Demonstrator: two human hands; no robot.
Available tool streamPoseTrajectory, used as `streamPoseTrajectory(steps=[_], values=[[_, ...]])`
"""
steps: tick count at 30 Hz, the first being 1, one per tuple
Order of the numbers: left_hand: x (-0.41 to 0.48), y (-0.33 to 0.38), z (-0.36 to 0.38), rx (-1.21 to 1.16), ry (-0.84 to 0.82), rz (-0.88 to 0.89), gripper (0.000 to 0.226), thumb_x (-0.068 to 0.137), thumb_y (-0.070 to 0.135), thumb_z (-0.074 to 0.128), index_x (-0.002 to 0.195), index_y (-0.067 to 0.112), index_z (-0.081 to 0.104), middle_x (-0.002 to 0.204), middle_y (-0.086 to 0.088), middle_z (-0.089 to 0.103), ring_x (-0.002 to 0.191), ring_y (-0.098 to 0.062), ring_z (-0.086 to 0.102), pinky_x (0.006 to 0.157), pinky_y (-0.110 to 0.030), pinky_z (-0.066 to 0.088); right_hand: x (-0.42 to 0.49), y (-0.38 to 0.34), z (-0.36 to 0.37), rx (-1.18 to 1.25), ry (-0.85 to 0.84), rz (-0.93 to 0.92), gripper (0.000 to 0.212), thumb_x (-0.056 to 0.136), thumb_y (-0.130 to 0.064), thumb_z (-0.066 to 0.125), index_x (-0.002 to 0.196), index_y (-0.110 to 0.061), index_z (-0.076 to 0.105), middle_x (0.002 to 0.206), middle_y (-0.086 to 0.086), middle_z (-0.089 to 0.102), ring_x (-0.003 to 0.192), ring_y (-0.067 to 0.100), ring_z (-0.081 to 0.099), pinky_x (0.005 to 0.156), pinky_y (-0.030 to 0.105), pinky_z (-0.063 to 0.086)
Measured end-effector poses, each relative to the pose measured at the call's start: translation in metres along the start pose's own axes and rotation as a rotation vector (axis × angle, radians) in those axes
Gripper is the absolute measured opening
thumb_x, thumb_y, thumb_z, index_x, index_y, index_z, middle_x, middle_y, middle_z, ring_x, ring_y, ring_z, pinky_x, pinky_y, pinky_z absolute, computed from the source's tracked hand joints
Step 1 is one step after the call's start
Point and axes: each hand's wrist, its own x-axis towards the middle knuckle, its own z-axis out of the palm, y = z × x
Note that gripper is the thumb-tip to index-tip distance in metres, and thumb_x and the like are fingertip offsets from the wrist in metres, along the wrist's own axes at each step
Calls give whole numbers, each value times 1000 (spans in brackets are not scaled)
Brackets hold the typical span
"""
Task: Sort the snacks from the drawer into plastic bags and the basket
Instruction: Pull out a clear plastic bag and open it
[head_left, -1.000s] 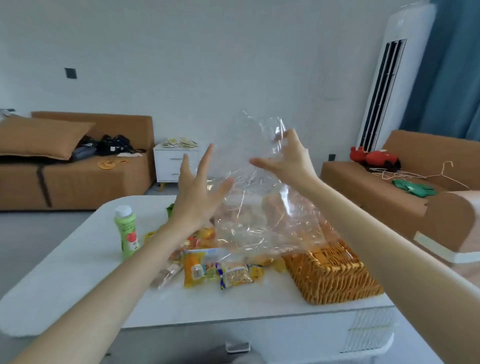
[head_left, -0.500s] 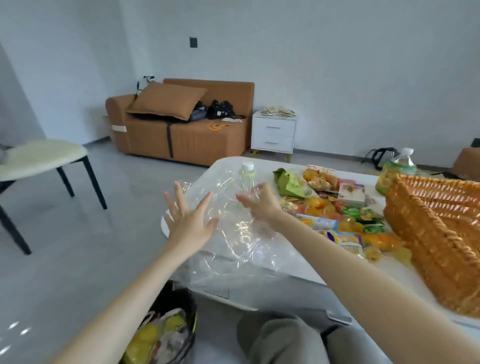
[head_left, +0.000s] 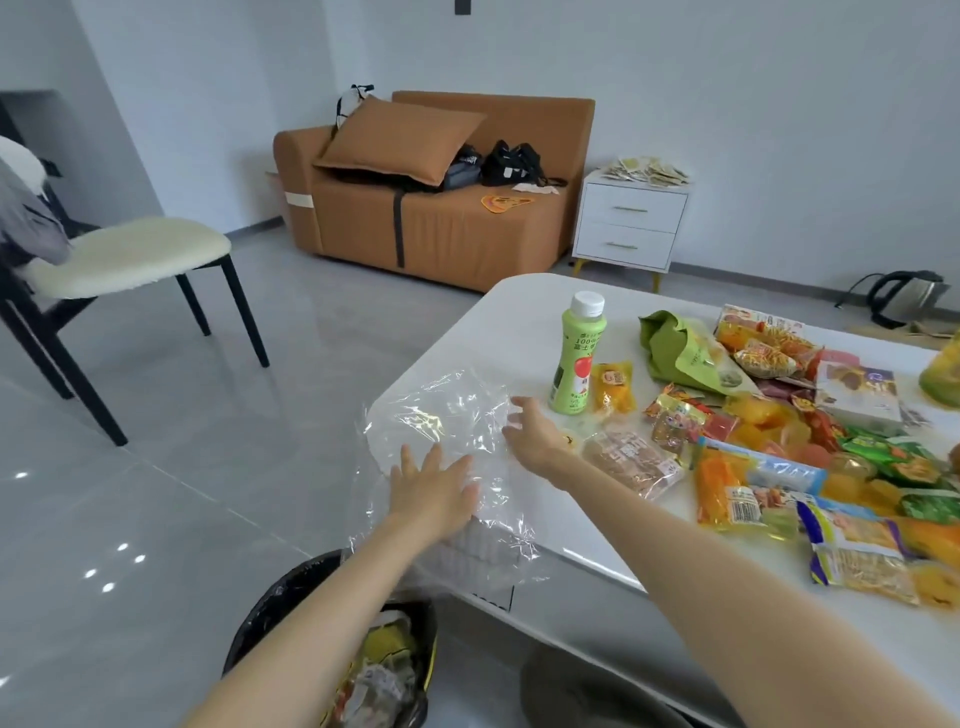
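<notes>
A clear plastic bag (head_left: 447, 415) lies crumpled on the near left corner of the white table (head_left: 498, 322), partly hanging over the edge. My left hand (head_left: 431, 488) rests flat on the bag's near part, fingers spread. My right hand (head_left: 530, 431) lies open on the bag's right side, fingers apart. To the right stands a green drink bottle (head_left: 574, 358), and past it spreads a pile of snack packets (head_left: 769, 436) in orange, yellow, green and blue wrappers. The basket is out of view.
A black bin with a liner and wrappers (head_left: 374, 670) stands on the floor under the table corner. A cream-seated chair (head_left: 130, 254) is at the left, an orange sofa (head_left: 441, 208) and a white nightstand (head_left: 628, 223) at the back.
The bag came down from mid-air onto the table corner and both hands now lie on it. The view has swung left and down, so the basket has left the frame.
</notes>
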Motion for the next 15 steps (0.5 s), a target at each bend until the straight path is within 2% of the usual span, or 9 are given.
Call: streamPoseTrajectory(steps=[2, 4, 6, 9, 12, 15], values=[[11, -1, 8, 6, -4, -4, 54, 99, 50, 24, 150, 40, 14, 161, -3, 0, 143, -47, -9, 116, -56, 6, -3, 13, -1, -206, -38, -123, 67, 97, -15, 53, 151, -12, 14, 147, 16, 38, 129, 33, 43, 101, 38, 37], [19, -2, 16, 2, 21, 6, 55, 98, 54, 23, 150, 41, 11, 161, -3, -3, 143, -47, -7, 116, -58, 4, -6, 22, -4, -312, -51, -208, 79, 92, -8, 57, 153, -16, 8, 147, 18, 35, 129, 33, 43, 101, 36, 36], [28, 0, 19, 0, 55, 20, 57, 98, 56, 22, 151, 40, 11, 161, -3, -3, 143, -46, -6, 115, -58, 2, -3, 27, -10, -326, 24, -243, 84, 86, 6, 54, 153, -21, 11, 146, 17, 35, 126, 31, 45, 96, 33, 39], [45, 8, 15, -5, 67, 21, 58, 97, 58, 24, 151, 39, 12, 161, -3, -2, 143, -46, -5, 115, -59, 3, 2, 30, -18, -398, 120, -240, 77, 85, 13, 48, 151, -17, 23, 149, 10, 32, 127, 29, 44, 97, 34, 40], [68, 18, 10, -30, 61, -1, 58, 97, 58, 25, 151, 39, 15, 161, -3, -1, 144, -46, -5, 115, -59, 1, 6, 34, -26, -524, 135, -240, 60, 90, 9, 47, 146, -10, 36, 150, 7, 36, 131, 29, 42, 103, 36, 37], [82, 27, 9, -81, 87, 9, 54, 98, 52, 30, 149, 36, 22, 160, -6, 8, 144, -45, 2, 114, -59, 6, 7, 36, -35, -513, 128, -245, 53, 90, 8, 49, 141, -6, 46, 148, 9, 41, 131, 30, 44, 109, 37, 36]])
